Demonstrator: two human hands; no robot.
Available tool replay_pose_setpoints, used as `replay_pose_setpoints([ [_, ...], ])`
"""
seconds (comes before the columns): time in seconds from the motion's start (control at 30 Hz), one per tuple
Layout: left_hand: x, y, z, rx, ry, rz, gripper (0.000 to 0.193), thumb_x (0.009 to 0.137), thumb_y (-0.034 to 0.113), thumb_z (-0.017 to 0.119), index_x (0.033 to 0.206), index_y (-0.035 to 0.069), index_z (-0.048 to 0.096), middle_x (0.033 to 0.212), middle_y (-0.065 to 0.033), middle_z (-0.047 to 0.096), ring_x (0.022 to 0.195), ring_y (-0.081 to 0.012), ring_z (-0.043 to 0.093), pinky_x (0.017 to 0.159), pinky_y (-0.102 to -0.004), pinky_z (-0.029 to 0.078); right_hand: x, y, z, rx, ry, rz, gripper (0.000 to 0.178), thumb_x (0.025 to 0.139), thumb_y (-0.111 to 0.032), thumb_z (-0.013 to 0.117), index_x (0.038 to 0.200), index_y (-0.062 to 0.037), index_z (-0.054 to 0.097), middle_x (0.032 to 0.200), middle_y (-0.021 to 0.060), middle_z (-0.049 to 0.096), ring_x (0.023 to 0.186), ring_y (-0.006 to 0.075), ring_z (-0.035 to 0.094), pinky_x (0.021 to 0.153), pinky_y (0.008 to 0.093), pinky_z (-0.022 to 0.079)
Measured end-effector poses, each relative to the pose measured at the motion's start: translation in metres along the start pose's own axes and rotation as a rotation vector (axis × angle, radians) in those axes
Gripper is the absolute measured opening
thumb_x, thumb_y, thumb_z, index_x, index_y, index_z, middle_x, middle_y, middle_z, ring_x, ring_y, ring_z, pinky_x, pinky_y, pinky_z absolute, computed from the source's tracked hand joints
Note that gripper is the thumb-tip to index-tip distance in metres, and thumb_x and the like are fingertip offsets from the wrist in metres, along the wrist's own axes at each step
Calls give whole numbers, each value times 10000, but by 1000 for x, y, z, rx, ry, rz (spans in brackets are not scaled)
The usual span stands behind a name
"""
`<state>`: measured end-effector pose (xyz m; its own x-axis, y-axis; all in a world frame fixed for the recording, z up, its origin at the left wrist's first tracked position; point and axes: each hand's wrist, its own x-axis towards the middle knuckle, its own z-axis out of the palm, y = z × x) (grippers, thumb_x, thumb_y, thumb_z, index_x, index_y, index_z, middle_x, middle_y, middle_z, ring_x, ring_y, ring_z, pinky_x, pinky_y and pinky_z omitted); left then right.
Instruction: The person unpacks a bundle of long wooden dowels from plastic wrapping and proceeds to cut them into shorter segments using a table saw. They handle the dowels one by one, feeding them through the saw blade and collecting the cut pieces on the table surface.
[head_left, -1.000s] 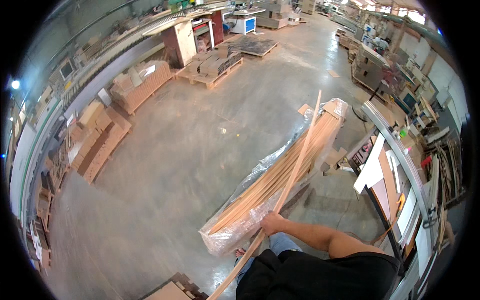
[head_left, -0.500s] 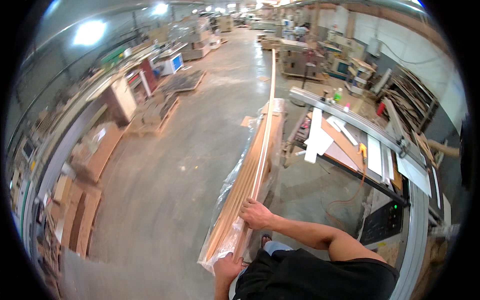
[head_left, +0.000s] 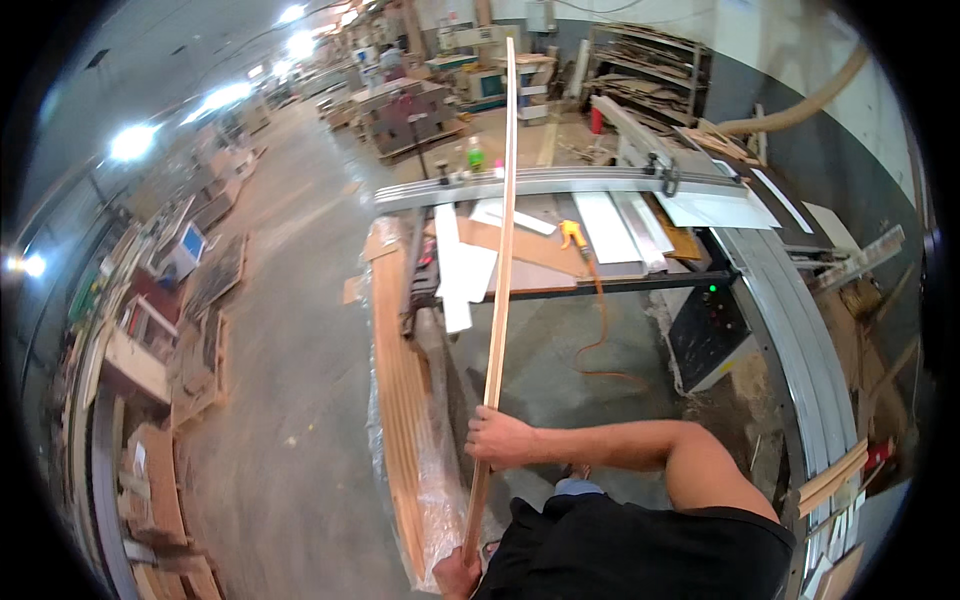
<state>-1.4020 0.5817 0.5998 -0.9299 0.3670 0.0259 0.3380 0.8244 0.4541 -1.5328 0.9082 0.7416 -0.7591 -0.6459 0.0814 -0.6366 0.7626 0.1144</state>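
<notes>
A long, thin wooden strip (head_left: 503, 250) stretches away from me, its far end raised above the saw table. Partway along it, my right hand (head_left: 500, 438) has its fingers wrapped round the strip. My left hand (head_left: 457, 574) grips its near end, close to my body at the lower edge. To the left of the strip lies a stack of long wooden boards (head_left: 392, 370), partly wrapped in clear plastic film (head_left: 440, 500). My hands are above the near part of that stack.
A sliding saw table with a metal fence (head_left: 560, 184) carries white panel offcuts (head_left: 610, 228) and a yellow air gun (head_left: 573, 236) on an orange hose. Its control box (head_left: 700, 335) stands below. A rack of scrap wood (head_left: 650, 75) is behind; pallets (head_left: 200, 370) line the left.
My view has turned to the right. The strip has swung right with both hands on it, away from over the wrapped boards, and now crosses the saw table in view.
</notes>
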Motion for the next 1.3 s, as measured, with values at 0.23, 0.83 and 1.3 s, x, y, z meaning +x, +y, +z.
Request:
replay_pose_setpoints([
  [0.23, 75, 48, 23, 25, -87, 240, 67, 835, 186, 634, 827, 120, 636, 703, -139, 638, 649, -393, 608, 651, -505, 505, -142, 197, -30, -59, -292, 382, 269, 685, -361, 772, 818, -139, 697, 807, 35, 684, 864, 229, 667, 817, 403, 451],
  [0.83, 413, 293, 46, 115, -70, 370, 405, 711, 448, 795, 726, 86, 615, 756, -137, 632, 764, -359, 637, 674, -490, 482, -370, 359, 40, 251, -120, 940, 274, 699, -316, 750, 840, -88, 691, 901, 100, 695, 920, 294, 668, 773, 443, 556],
  [1.3, 623, 550, 214, 50, -230, 518, 307, 662, 292, 809, 797, 82, 631, 783, -108, 676, 784, -332, 675, 707, -468, 516, -423, 537, 108, 360, 140, 1108, 280, 650, -283, 809, 771, -72, 668, 810, 137, 628, 832, 344, 628, 717, 468, 519],
])
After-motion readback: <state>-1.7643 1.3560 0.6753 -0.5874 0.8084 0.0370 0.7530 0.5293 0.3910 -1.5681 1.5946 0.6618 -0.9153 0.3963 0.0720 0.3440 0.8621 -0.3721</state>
